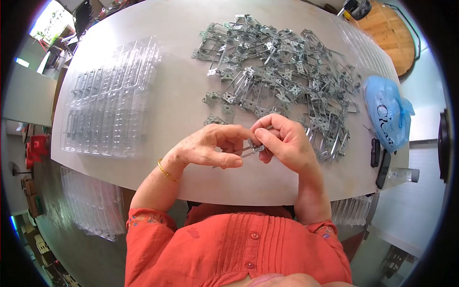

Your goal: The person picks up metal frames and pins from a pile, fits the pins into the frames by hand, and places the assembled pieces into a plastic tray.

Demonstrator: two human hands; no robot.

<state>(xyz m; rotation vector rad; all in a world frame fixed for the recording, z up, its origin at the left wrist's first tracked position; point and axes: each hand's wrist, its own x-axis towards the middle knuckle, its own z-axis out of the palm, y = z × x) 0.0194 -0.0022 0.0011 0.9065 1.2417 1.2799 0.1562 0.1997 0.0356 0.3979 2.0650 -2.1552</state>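
Observation:
Both my hands meet over the front part of the pale table, around a small metal bracket with thin rods [255,148]. My right hand [286,143] pinches the bracket's end between thumb and fingers. The fingers of my left hand [213,146] curl around the rod side, with the thumb stretched below; part of the piece is hidden by them. Just beyond my hands lies a large tangled heap of similar metal brackets [282,67]. To the left is a clear plastic tray [110,103] with metal pieces in several of its slots.
A blue plastic bag [386,112] lies at the table's right edge, near dark objects [382,162] and a clear bottle [404,175]. More clear trays sit at the back right [366,45] and below the table's left edge [93,203]. A round wooden surface [387,38] stands beyond.

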